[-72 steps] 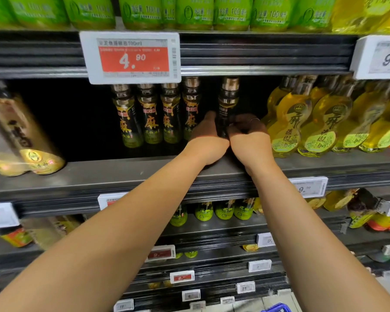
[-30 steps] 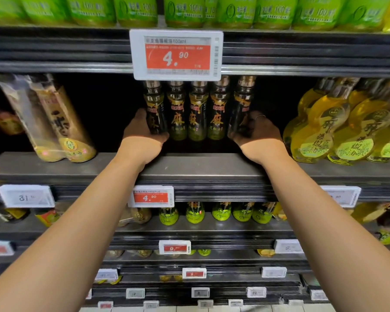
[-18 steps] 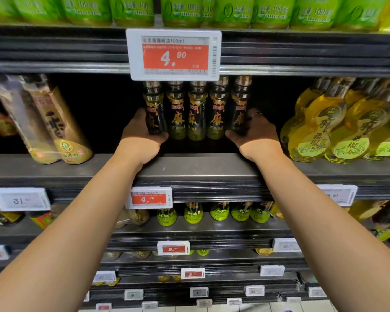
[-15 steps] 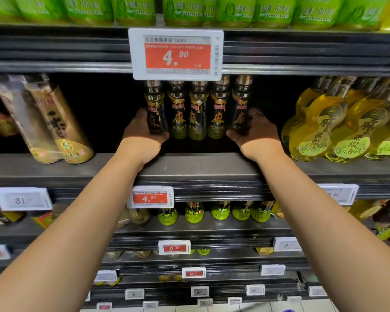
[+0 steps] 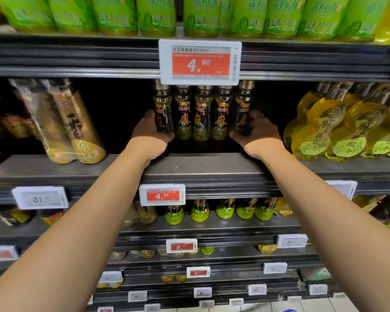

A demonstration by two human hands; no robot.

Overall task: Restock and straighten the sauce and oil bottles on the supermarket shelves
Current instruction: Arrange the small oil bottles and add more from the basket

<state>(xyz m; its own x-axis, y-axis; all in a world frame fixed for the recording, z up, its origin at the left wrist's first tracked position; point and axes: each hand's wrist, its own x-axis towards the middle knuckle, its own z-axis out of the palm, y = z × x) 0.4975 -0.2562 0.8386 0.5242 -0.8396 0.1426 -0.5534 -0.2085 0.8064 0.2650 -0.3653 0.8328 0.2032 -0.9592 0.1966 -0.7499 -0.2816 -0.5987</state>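
Several slim dark oil bottles (image 5: 202,113) with orange characters stand upright, side by side, on the middle shelf (image 5: 200,167), set back from its front edge. My left hand (image 5: 149,136) wraps the leftmost dark bottle (image 5: 162,109), thumb across its lower front and fingers hidden behind it. At the other end, my right hand (image 5: 260,134) curls round the rightmost dark bottle (image 5: 243,106), thumb at its base. A ring shows on that hand. The row sits tight between my two hands.
A red 4.90 price tag (image 5: 199,61) hangs over the bottle caps. Gourd-shaped yellow oil bottles (image 5: 320,129) stand to the right and tall golden bottles (image 5: 77,127) to the left, with dark gaps on both sides of the row. Green bottles (image 5: 200,16) fill the shelf above.
Both hands earlier held one bottle at the row's right end. My left hand then went to the left end. Over the last second the hands have stayed at both ends.
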